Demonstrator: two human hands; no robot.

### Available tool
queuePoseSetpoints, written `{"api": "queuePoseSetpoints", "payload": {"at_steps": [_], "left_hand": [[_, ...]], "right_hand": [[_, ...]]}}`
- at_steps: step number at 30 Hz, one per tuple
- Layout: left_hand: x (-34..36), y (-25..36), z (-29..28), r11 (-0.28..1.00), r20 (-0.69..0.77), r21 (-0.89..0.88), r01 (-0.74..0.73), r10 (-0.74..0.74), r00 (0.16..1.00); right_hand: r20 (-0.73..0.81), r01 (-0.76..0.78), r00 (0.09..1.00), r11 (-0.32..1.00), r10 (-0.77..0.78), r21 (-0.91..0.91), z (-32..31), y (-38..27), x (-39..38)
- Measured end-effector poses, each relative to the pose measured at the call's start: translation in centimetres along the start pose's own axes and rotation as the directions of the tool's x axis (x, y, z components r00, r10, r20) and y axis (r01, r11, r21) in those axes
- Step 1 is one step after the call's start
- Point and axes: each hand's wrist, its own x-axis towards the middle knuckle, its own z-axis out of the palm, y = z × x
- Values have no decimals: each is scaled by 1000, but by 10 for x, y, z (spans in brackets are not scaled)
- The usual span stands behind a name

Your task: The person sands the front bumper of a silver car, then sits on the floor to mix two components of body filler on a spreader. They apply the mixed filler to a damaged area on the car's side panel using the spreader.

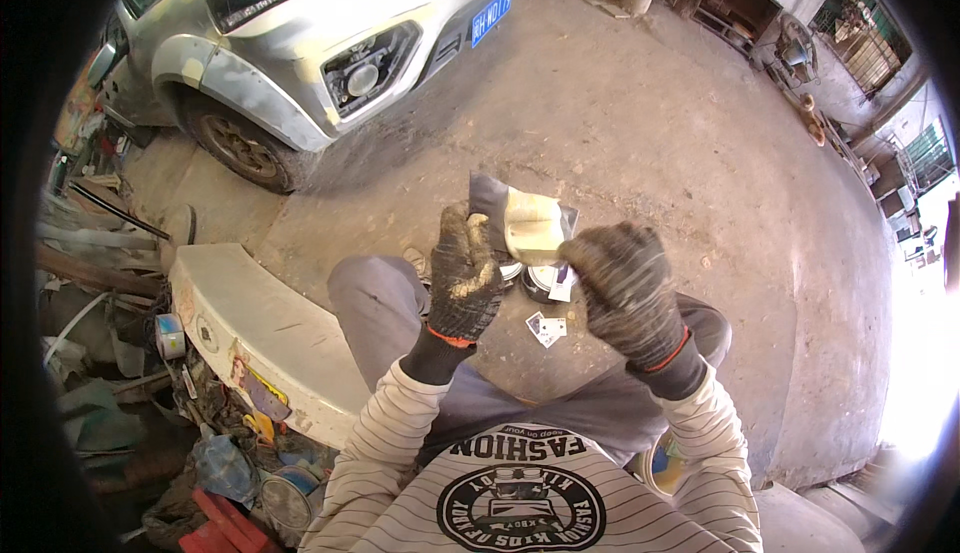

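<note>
A: What's the setting?
B: A bare concrete floor (650, 103) in what looks like a workshop, with the person sitting low over it.

A: And the hands?
B: Both gloved. The left hand (465, 268) grips a small curved panel (533, 225) by its left side, holding it up between the knees. The right hand (626, 288) is at the panel's right edge, fingers curled — but it's blurred, so I can't tell if it holds anything.

A: How far along is the work on it?
B: Partway, I'd judge. Pale yellow covers most of the panel's front, while the upper left corner is dark grey. Whether that corner needs anything, or how smooth the yellow is, I can't tell.

A: What's just below?
B: A dark can (538, 287) on the floor with a white card (562, 285) against it, and a few playing cards (547, 329) nearer the person.

A: Further out?
B: A cream bumper (285, 318) beside the left leg, with piled scrap beyond it — then a silver car (285, 78) with yellowish patches, apparently unfinished too.
</note>
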Motion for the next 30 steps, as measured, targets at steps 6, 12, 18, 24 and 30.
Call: {"api": "queuePoseSetpoints", "payload": {"at_steps": [6,12,18,24,30], "left_hand": [[-3,-2,-6,939,122,312,-144,110,986],[12,22,-4,874,137,-393,285,-251,958],[56,2,2,985,1,171,27,-27,1000],[113,-57,39,883,-1,436,-174,194,981],[180,-114,100,827,74,487,-282,283,956]], "right_hand": [[28,64,998,996,-63,-56,6,-1,2],[-216,-36,970,948,109,316,-6,23,16],[118,-137,988,906,97,400,2,83,36],[-85,-293,929,857,360,425,47,161,62],[357,-579,655,139,666,803,115,218,81]]}}
